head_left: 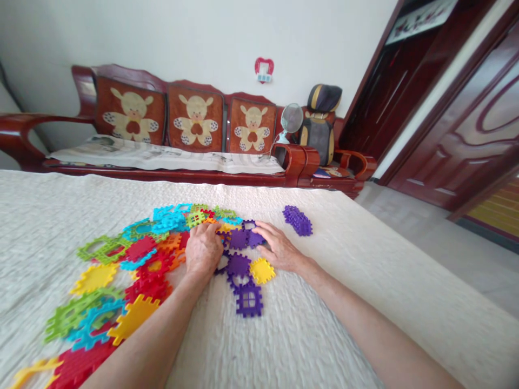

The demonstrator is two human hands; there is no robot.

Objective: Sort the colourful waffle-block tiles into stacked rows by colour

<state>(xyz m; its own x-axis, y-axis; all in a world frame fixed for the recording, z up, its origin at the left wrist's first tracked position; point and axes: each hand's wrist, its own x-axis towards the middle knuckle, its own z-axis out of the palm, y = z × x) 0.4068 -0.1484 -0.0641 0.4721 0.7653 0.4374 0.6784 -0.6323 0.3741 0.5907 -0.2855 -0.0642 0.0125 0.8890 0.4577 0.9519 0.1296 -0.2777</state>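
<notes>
- No text, brand or number can be read clearly.
- White sign across the top of the dark doorway: dark and reddish marks, too blurred to read.
- Heart-shaped wall piece, left of the doorway: nothing legible.

On the table, a tile heap is lying at nine o'clock from the left hand; from the right hand, a tile cluster is lying around eight, a tile stack at one. Behind, a sofa is standing at eleven, a chair at one.
</notes>
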